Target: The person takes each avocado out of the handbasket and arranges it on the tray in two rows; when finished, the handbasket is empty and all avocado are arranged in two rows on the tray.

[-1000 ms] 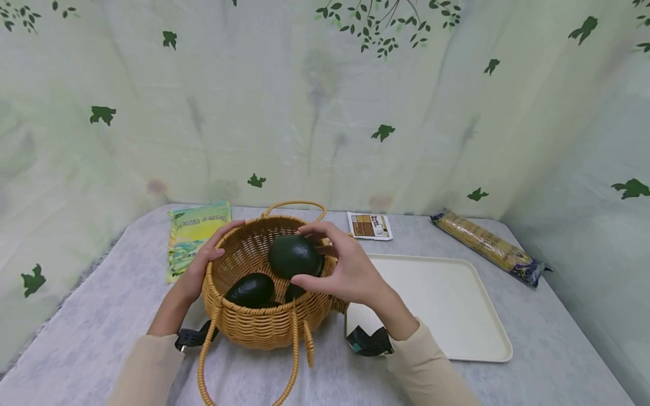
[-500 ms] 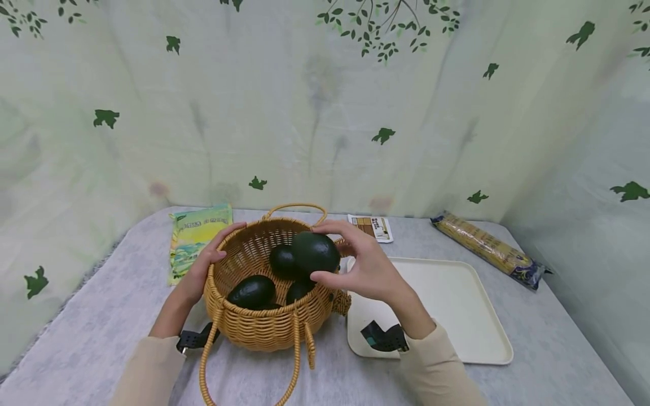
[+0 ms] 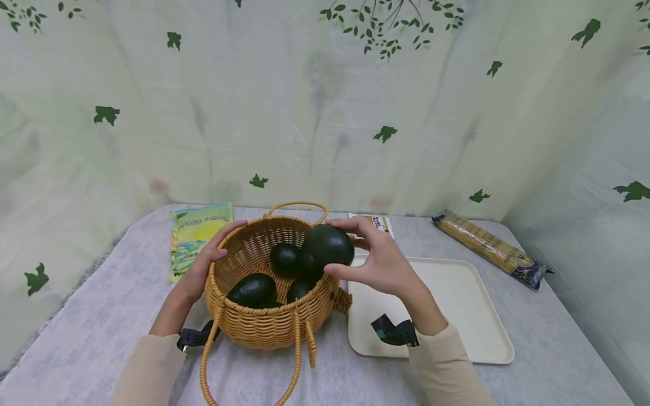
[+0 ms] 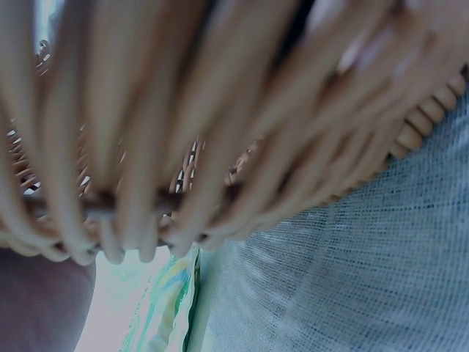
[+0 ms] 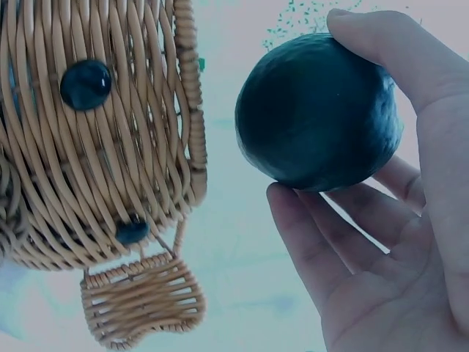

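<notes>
My right hand [image 3: 383, 262] pinches a dark green avocado [image 3: 332, 245] between thumb and fingertips, over the right rim of a round wicker basket [image 3: 264, 330]. In the right wrist view, the avocado [image 5: 311, 117] is outside the woven wall, which has dark round buttons and a small wicker flap [image 5: 143, 301]. More avocados [image 3: 253, 290] lie inside the basket, one partly covered by the held one. My left hand [image 3: 198, 273] grips the basket's left rim, thumb over the edge and fingers along the outside. Wicker strands [image 4: 139, 147] fill most of the left wrist view.
To the right lies a white rectangular tray [image 3: 457, 310]. A long gold packet [image 3: 482, 242] lies behind it, and a small white-and-brown packet [image 3: 383, 224] is partly hidden by my right hand. A yellow-green bag [image 3: 198, 231] lies behind my left hand. The basket's front handle [image 3: 291, 378] hangs forward.
My right hand has moved to the right with the avocado, from above the basket's inside to its right rim, uncovering another avocado. My left hand keeps its grip on the rim.
</notes>
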A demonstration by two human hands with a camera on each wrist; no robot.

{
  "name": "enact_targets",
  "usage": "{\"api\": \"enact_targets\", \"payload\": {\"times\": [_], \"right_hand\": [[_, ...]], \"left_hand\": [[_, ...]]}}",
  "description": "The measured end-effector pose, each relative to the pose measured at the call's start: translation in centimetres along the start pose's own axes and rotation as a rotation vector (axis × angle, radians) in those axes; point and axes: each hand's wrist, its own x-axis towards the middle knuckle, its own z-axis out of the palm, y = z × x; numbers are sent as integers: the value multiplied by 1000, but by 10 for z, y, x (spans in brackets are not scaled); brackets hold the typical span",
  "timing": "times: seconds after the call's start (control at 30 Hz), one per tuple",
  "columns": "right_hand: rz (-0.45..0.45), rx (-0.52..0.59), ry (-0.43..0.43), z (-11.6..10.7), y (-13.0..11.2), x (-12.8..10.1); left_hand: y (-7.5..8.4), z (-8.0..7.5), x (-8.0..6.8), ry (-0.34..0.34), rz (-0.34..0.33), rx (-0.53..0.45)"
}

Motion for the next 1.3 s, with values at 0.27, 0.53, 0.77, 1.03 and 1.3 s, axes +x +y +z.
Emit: {"api": "enact_targets", "payload": {"times": [0.27, 0.53, 0.77, 1.03, 1.3], "right_hand": [[21, -23, 15, -11, 3, -2], [64, -86, 43, -24, 16, -5], [104, -124, 37, -32, 31, -8], [198, -96, 36, -46, 40, -13], [243, -90, 43, -60, 48, -18]], "left_hand": [[0, 1, -1, 15, -13, 13], [-1, 1, -1, 12, -13, 4], [-1, 2, -1, 12, -11, -1], [0, 3, -1, 10, -19, 0], [0, 1, 1, 15, -21, 8]]}}
